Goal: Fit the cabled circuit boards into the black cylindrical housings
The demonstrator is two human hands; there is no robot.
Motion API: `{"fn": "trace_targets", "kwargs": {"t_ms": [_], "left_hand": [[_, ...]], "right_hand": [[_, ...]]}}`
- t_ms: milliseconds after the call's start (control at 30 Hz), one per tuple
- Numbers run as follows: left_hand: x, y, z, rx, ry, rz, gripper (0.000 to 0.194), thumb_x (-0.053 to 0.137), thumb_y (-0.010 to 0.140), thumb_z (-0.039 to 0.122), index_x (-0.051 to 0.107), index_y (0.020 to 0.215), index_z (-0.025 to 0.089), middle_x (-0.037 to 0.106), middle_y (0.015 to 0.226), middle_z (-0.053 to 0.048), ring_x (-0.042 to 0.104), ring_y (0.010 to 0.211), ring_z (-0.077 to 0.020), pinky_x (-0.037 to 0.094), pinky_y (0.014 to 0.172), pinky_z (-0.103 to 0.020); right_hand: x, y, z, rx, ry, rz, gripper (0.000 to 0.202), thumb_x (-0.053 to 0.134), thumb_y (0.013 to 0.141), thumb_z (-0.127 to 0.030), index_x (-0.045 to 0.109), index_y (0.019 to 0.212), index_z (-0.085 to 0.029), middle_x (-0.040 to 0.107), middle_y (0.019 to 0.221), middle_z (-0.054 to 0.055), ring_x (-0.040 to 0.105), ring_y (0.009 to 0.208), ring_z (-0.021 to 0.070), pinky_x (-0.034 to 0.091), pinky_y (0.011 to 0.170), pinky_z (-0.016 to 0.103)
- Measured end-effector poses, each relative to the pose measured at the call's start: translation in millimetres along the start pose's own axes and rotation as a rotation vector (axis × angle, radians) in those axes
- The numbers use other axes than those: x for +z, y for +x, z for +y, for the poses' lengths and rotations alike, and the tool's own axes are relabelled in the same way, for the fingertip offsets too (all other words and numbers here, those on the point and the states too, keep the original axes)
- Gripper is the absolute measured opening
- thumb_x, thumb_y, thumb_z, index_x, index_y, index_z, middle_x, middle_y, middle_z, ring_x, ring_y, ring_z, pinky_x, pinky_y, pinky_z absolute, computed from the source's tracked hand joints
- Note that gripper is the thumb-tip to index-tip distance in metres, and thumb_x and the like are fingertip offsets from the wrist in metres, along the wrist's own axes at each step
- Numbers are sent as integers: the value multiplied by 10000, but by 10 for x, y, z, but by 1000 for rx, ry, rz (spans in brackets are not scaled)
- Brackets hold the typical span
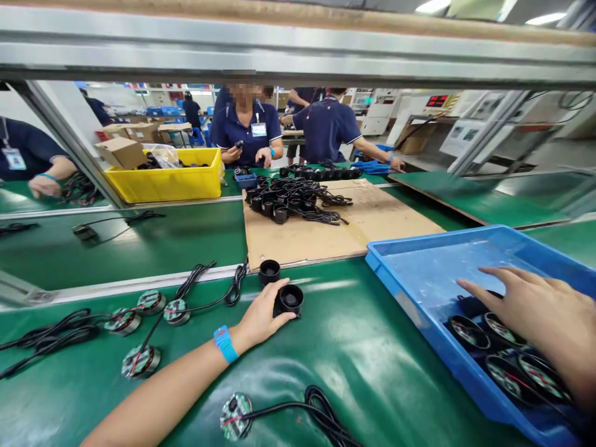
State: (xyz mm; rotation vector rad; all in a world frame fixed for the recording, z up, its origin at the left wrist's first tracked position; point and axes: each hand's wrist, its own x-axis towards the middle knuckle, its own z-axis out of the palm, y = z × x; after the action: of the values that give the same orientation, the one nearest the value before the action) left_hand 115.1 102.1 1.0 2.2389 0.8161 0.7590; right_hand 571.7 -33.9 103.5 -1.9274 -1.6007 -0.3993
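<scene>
My left hand, with a blue band at the wrist, has its fingers wrapped round a black cylindrical housing on the green mat. Just behind it stands another black housing. My right hand is over the blue tray at the right, its fingers spread and holding nothing visible. Below that hand, several black round housings with circuit boards and wires inside lie in the tray. A round motor part with a green board and a black cable lies at the front.
More motor parts with cables lie at the left. Behind, a cardboard sheet holds a heap of black cabled parts. A yellow bin stands at the back left. People work across the bench under a metal beam.
</scene>
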Motion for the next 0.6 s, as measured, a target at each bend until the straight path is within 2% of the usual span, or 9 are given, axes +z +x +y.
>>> {"fn": "trace_targets", "kwargs": {"t_ms": [33, 67, 133, 200, 267, 333, 433, 500, 600], "left_hand": [[-4, -14, 10, -23, 2, 14, 710, 744, 884, 303, 368, 1484, 239, 505, 1442, -121, 504, 1365, -288, 420, 1178, -495], [-15, -42, 22, -47, 7, 29, 712, 770, 861, 308, 394, 1462, 239, 513, 1398, -116, 530, 1324, -288, 444, 1153, -489], [-57, -145, 48, -99, 26, 60, 672, 834, 798, 339, 482, 1356, 214, 530, 1273, -108, 581, 1205, -294, 499, 1076, -490], [-122, -299, 63, -160, 68, 116, 642, 897, 711, 425, 538, 1181, 176, 530, 1152, -102, 595, 1097, -309, 536, 985, -504], [-206, -485, 61, -196, 95, 176, 729, 936, 611, 519, 511, 1088, 169, 520, 1140, -117, 577, 1101, -338, 530, 963, -531], [-305, -674, 46, -195, 58, 182, 864, 949, 570, 530, 460, 1187, 174, 494, 1285, -163, 535, 1222, -368, 488, 1037, -552], [-462, -912, 19, -188, -79, 52, 1051, 901, 670, 377, 246, 1477, 216, 429, 1497, -174, 459, 1390, -342, 396, 1165, -528], [-545, -1023, 2, -220, -125, -2, 1029, 816, 752, 277, 162, 1546, 238, 504, 1467, -144, 499, 1375, -306, 394, 1176, -500], [-613, -1125, -21, -263, -100, 41, 800, 706, 845, 233, 278, 1521, 248, 622, 1319, -98, 593, 1263, -268, 434, 1140, -484]], "right_hand": [[49, -127, -359, 16, -43, 11, 380, 538, 890, -653, 735, 941, -331, 714, 823, 115, 683, 813, 419, 500, 787, 663], [116, -286, -763, -30, -10, -48, 356, 528, 925, -607, 709, 1063, -334, 736, 927, 123, 691, 875, 415, 521, 802, 637], [296, -667, -1608, -199, 200, -158, 339, 543, 963, -540, 629, 1218, -335, 752, 1059, 99, 714, 961, 354, 578, 811, 535], [508, -1064, -2350, -402, 376, -286, 586, 677, 852, -655, 577, 1304, -296, 753, 1086, 87, 725, 966, 326, 607, 791, 468], [702, -1392, -2873, -483, 457, -346, 808, 759, 683, -772, 585, 1271, -246, 754, 1080, 99, 731, 945, 336, 605, 838, 476], [839, -1608, -3169, -471, 468, -364, 926, 793, 574, -813, 583, 1246, -211, 747, 1080, 124, 728, 956, 363, 604, 856, 497], [925, -1744, -3338, -420, 448, -409, 964, 855, 555, -748, 539, 1276, -192, 735, 1086, 139, 727, 967, 368, 618, 832, 493], [938, -1761, -3381, -398, 453, -446, 914, 876, 592, -689, 518, 1272, -194, 730, 1068, 127, 735, 934, 339, 630, 783, 452], [958, -1753, -3438, -361, 438, -475, 732, 854, 672, -646, 532, 1162, -207, 715, 981, 98, 734, 856, 296, 623, 706, 399]]}}
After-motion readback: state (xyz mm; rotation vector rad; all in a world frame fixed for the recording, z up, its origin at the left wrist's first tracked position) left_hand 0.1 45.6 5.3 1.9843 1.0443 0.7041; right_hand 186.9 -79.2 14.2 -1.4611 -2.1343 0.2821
